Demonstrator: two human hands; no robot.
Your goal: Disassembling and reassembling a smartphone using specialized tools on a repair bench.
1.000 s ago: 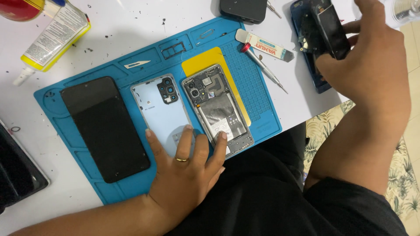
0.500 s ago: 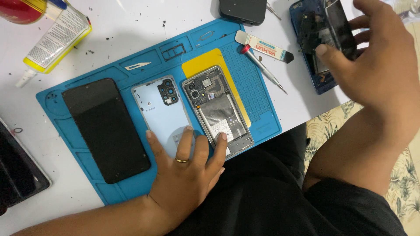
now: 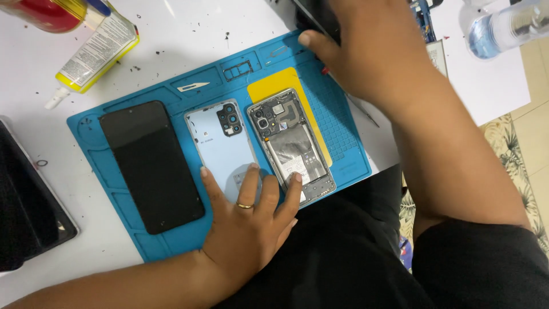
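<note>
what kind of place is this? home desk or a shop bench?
Probably a phone repair bench, though shop or home can't be told. A blue silicone repair mat holds an opened phone frame with exposed internals, a detached pale blue back cover and a black phone screen; a glue tube lies nearby.

Blue mat (image 3: 143,243): matt rubbery. Black screen (image 3: 151,163): glossy glass. Pale back cover (image 3: 220,149): smooth plastic. Open phone frame (image 3: 291,146): bare metal w/ foil. Ring (image 3: 245,205): shiny metal. Bottle (image 3: 503,26): clear plastic.
</note>
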